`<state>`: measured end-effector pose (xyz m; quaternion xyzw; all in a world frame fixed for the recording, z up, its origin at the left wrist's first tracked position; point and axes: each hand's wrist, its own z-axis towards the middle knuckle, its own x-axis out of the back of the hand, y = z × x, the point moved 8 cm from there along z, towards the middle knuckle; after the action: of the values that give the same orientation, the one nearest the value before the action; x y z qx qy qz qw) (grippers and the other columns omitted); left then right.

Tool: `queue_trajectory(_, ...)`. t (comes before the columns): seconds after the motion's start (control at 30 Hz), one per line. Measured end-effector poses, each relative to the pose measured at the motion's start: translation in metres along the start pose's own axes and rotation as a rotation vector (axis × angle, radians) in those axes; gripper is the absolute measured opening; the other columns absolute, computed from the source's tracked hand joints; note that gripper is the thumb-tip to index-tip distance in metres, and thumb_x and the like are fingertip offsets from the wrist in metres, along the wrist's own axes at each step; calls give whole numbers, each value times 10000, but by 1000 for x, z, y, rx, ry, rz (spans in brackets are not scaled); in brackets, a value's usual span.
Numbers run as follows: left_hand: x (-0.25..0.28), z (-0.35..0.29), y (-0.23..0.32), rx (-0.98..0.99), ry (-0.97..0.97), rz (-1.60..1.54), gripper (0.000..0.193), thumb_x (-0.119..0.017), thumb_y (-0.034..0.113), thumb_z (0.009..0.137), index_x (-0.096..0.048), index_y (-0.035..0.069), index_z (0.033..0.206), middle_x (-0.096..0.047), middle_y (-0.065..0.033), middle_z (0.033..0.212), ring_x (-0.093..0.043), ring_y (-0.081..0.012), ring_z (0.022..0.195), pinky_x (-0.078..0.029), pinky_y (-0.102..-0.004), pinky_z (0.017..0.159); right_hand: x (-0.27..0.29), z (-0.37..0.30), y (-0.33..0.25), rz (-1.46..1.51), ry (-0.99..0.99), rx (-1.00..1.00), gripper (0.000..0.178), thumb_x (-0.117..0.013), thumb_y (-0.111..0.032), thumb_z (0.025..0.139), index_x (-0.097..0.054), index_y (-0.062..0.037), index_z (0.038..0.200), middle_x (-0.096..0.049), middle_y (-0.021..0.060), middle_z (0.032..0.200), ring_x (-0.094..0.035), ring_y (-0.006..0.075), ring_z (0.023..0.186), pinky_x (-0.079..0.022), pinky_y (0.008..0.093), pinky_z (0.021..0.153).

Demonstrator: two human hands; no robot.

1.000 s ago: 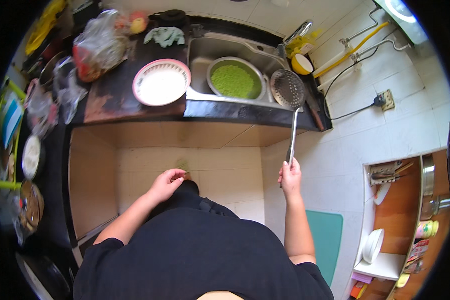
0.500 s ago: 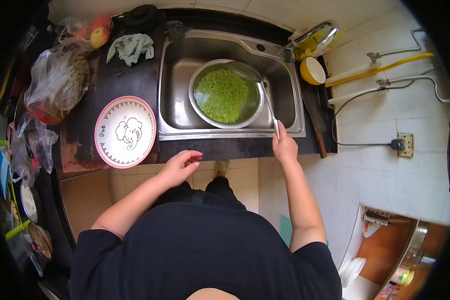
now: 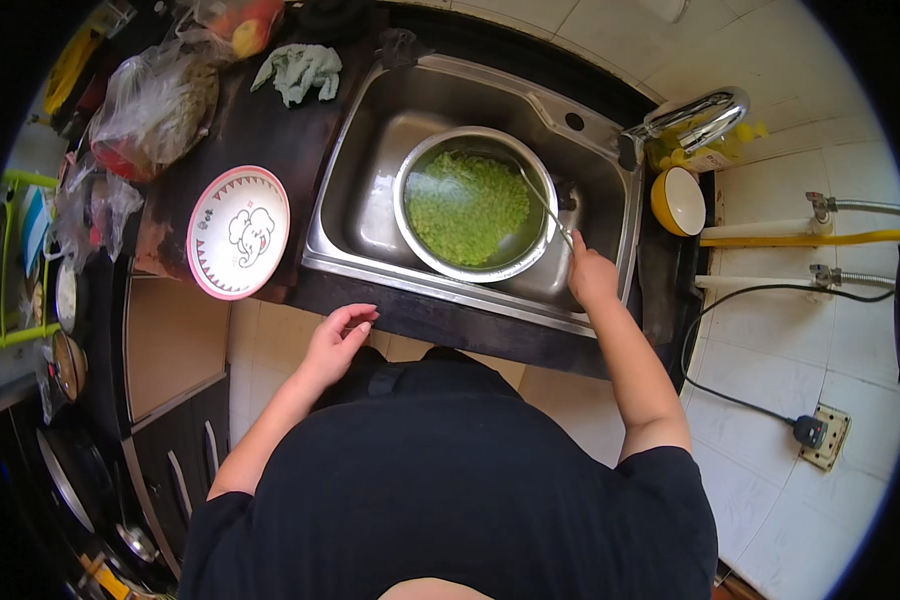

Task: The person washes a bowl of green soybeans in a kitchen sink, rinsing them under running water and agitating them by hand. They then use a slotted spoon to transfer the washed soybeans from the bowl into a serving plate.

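A round metal basin stands in the steel sink, holding water and a heap of small green beans, perhaps shelled peas. My right hand is closed round the handle of a skimmer, which slants over the basin's right rim. Its perforated head is down in the water at the right of the beans and hardly shows. My left hand hangs free before the counter's front edge, fingers loosely bent, thumb apart, holding nothing. Nearest to it on the counter is a white bowl with a pink rim and an elephant drawing.
The sink has a chrome faucet at its far right corner. A yellow bowl sits beside it. A pale green cloth and plastic bags lie on the left counter. A black plug and cord run along the right wall.
The skimmer's head has gone from the basin's far right rim down into the water among the beans. The whole view has turned and shifted; my left hand stays empty.
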<state>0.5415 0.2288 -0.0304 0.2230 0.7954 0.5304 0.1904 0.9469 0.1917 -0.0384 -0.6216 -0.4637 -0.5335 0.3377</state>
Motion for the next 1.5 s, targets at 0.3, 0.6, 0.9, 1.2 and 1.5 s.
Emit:
queue_trajectory(0.3, -28, -16, -17, -8, 149, -71, 253, -499, 54, 877, -509, 5, 1124, -570, -78, 1077, -526, -139, 1014, -404, -262, 881, -24, 25, 13, 451, -273, 128, 429, -492, -191, 843, -403, -78, 1247, -603, 170, 765, -588, 324, 688, -454, 423, 613)
queue_trajectory(0.6, -13, -25, -1, -51, 195, -69, 252, -489, 53, 881, -508, 0, 1127, -569, -87, 1078, -523, -144, 1022, -402, -265, 890, -51, 3, -7, 912, -855, -70, 279, -490, -193, 872, -457, -92, 1130, -467, 0, 562, -446, 105, 397, -349, 267, 373)
queue_trajectory(0.9, 18, -28, 7, -44, 182, -29, 287, -504, 127, 885, -495, 21, 1152, -572, -73, 1094, -532, -132, 989, -422, -247, 823, -28, -33, -42, 1110, -1022, -293, 217, -490, -180, 883, -427, -93, 1071, -456, -24, 556, -396, 71, 392, -321, 246, 368)
queue_trajectory(1.2, 40, -23, 12, -19, 127, -65, 259, -497, 63, 877, -504, -10, 1126, -572, -92, 1066, -524, -145, 1018, -406, -264, 894, -31, -67, -44, 1478, -1126, -475, 110, -467, -155, 898, -440, -126, 1000, -444, -39, 562, -361, 54, 388, -263, 204, 350)
queue_trajectory(1.5, 50, -22, 10, -2, 83, -57, 255, -497, 56, 875, -505, -7, 1123, -569, -93, 1068, -525, -152, 1023, -412, -277, 900, -1, -101, -40, 1621, -976, -475, 29, -477, -130, 887, -463, -132, 913, -424, -38, 555, -347, 47, 385, -249, 194, 337)
